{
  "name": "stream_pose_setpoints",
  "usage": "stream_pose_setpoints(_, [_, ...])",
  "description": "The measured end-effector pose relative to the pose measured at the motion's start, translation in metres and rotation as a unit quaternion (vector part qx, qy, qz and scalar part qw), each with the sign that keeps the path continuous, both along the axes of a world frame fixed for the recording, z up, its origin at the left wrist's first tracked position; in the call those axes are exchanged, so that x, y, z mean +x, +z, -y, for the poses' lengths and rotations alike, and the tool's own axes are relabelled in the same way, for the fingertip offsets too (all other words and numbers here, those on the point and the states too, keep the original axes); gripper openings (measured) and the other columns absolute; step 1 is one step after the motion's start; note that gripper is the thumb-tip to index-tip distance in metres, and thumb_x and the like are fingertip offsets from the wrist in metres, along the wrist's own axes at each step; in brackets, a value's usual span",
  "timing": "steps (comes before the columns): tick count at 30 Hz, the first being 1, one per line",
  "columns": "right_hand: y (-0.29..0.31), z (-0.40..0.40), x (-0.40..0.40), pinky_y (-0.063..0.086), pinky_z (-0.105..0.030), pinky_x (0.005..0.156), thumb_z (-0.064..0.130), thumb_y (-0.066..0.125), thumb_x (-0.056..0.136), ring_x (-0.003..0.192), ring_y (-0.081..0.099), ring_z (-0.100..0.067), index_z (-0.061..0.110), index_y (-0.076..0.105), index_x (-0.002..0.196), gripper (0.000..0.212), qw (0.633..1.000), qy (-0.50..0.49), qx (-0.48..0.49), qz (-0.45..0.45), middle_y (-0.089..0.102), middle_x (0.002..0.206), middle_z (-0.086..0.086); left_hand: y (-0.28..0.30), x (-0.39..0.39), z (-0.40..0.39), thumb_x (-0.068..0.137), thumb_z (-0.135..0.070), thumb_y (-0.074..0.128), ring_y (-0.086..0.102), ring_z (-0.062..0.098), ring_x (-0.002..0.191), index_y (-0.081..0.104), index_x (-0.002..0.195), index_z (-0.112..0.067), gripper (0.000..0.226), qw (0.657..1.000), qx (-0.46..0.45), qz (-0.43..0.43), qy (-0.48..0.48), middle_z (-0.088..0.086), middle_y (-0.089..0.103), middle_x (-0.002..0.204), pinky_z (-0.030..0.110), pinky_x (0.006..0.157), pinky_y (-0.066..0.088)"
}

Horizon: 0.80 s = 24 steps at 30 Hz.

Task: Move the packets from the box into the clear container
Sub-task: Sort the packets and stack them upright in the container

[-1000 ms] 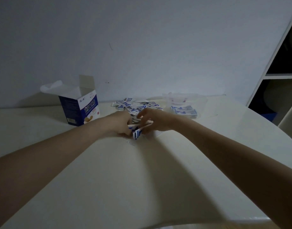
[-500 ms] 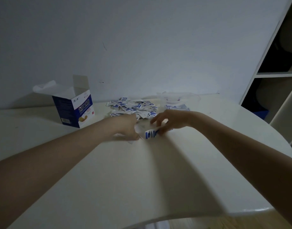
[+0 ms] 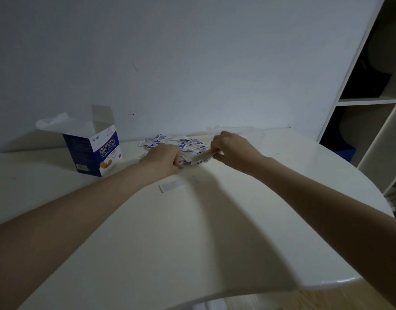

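a: starting nearest: white table (image 3: 215, 253), bare across the front; one stray packet (image 3: 171, 185) lying flat, alone, just behind the left forearm.

b: beyond that?

a: left hand (image 3: 162, 158), curled at the near edge of the loose packets (image 3: 183, 145), fingers narrow, seemingly pinching a few; exact contact hidden. right hand (image 3: 231, 148), closed on a thin sheaf of packets (image 3: 202, 158), fingers narrow around it, lifted slightly off the surface.

b: farther back?

a: open box (image 3: 96, 151) standing upright at the left, flaps up, well apart from the pile; contents not visible. clear container (image 3: 253, 130) at the far right, mostly hidden behind the right hand, only a faint rim showing.

b: risks from here?

a: judged only: slippery flat packets fanning out of a loose pinch during transfer; sheaf catching the barely visible rim in dim light; stray packet overlooked near the forearm, or brushed off toward the edge.
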State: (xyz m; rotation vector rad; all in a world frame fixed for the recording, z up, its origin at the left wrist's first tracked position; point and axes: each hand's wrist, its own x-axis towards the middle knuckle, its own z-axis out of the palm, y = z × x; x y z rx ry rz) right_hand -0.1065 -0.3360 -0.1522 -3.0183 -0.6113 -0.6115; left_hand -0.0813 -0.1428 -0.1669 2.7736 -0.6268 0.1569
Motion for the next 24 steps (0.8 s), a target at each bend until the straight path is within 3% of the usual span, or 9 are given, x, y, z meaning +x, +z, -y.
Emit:
stream_pose_setpoints(2, [-0.004, 0.004, -0.001, 0.041, -0.035, 0.082, 0.012, 0.054, 0.088, 0.108, 0.052, -0.026, 0.008, 0.067, 0.093, 0.015, 0.996, 0.047, -0.071, -0.002, 0.067, 0.101, -0.007, 0.002, 0.000, -0.001, 0.082, -0.013, 0.057, 0.056, 0.030, 0.093, 0.040, 0.068, -0.015, 0.022, 0.997, 0.053, 0.061, -0.009, 0.005, 0.048, 0.087, 0.032, 0.076, 0.046])
stream_pose_setpoints(5, [-0.016, 0.012, -0.003, 0.045, -0.036, 0.088, 0.014, 0.065, 0.082, 0.110, 0.051, -0.022, 0.013, 0.069, 0.093, 0.012, 0.992, 0.059, -0.048, -0.098, 0.067, 0.107, -0.006, 0.000, -0.001, -0.003, 0.083, -0.012, 0.055, 0.053, 0.029, 0.082, 0.040, 0.067, -0.014, 0.022, 0.996, 0.082, 0.042, -0.003, 0.000, 0.044, 0.071, 0.029, 0.065, 0.037])
stream_pose_setpoints(7, [-0.011, 0.016, -0.004, 0.043, -0.029, 0.084, 0.017, 0.069, 0.080, 0.103, 0.054, -0.019, 0.010, 0.071, 0.094, 0.015, 0.990, 0.029, 0.039, -0.129, 0.069, 0.104, -0.006, -0.002, 0.000, -0.005, 0.078, -0.016, 0.062, 0.046, 0.023, 0.069, 0.042, 0.061, -0.017, 0.026, 0.999, 0.049, -0.004, 0.004, -0.003, 0.043, 0.061, 0.026, 0.056, 0.031])
stream_pose_setpoints(9, [0.002, 0.018, -0.007, 0.038, -0.027, 0.065, 0.016, 0.070, 0.080, 0.079, 0.055, -0.019, 0.012, 0.068, 0.074, 0.007, 0.978, -0.007, 0.158, -0.134, 0.067, 0.083, -0.011, -0.002, 0.001, -0.006, 0.072, -0.030, 0.070, 0.042, 0.018, 0.065, 0.049, 0.063, -0.019, 0.026, 0.999, -0.002, -0.050, -0.001, -0.002, 0.046, 0.063, 0.025, 0.056, 0.032])
stream_pose_setpoints(11, [0.012, 0.017, -0.008, 0.032, -0.023, 0.049, 0.013, 0.066, 0.082, 0.057, 0.046, -0.017, 0.018, 0.053, 0.057, 0.028, 0.956, -0.036, 0.253, -0.145, 0.056, 0.066, -0.010, 0.004, 0.003, -0.005, 0.071, -0.035, 0.075, 0.047, 0.011, 0.068, 0.053, 0.065, -0.022, 0.027, 0.995, -0.038, -0.096, -0.014, -0.009, 0.051, 0.068, 0.022, 0.061, 0.036])
stream_pose_setpoints(14, [0.017, 0.011, -0.010, 0.039, -0.014, 0.043, 0.014, 0.052, 0.091, 0.056, 0.053, -0.013, 0.015, 0.054, 0.068, 0.023, 0.914, -0.035, 0.324, -0.241, 0.062, 0.073, -0.005, 0.012, 0.004, -0.001, 0.077, -0.019, 0.073, 0.046, -0.002, 0.061, 0.056, 0.068, -0.024, 0.019, 0.991, -0.062, -0.109, -0.046, -0.017, 0.052, 0.072, 0.006, 0.049, 0.033])
stream_pose_setpoints(18, [0.006, 0.001, -0.008, 0.041, -0.024, 0.063, 0.019, 0.039, 0.099, 0.068, 0.049, -0.016, 0.015, 0.051, 0.073, 0.029, 0.838, -0.012, 0.406, -0.363, 0.054, 0.080, -0.007, 0.014, 0.001, 0.000, 0.078, -0.010, 0.069, 0.049, 0.002, 0.069, 0.055, 0.067, -0.026, 0.024, 0.995, -0.052, -0.051, -0.070, -0.012, 0.056, 0.076, 0.007, 0.056, 0.034])
stream_pose_setpoints(21, [0.003, -0.006, -0.007, 0.045, -0.022, 0.062, 0.016, 0.041, 0.099, 0.070, 0.050, -0.014, 0.009, 0.053, 0.080, 0.023, 0.775, 0.003, 0.516, -0.365, 0.051, 0.079, -0.006, 0.017, 0.001, -0.002, 0.077, -0.005, 0.067, 0.058, 0.016, 0.082, 0.057, 0.068, -0.022, 0.021, 0.994, -0.084, 0.007, -0.071, 0.001, 0.063, 0.085, 0.024, 0.070, 0.045])
stream_pose_setpoints(24, [0.010, -0.011, -0.003, 0.057, -0.026, 0.062, 0.011, 0.045, 0.097, 0.072, 0.055, -0.019, -0.001, 0.051, 0.085, 0.018, 0.630, -0.050, 0.700, -0.332, 0.054, 0.081, -0.013, 0.019, -0.002, -0.001, 0.079, -0.003, 0.064, 0.059, 0.028, 0.087, 0.060, 0.082, -0.008, 0.006, 0.987, -0.089, 0.129, -0.039, 0.011, 0.063, 0.091, 0.031, 0.073, 0.041])
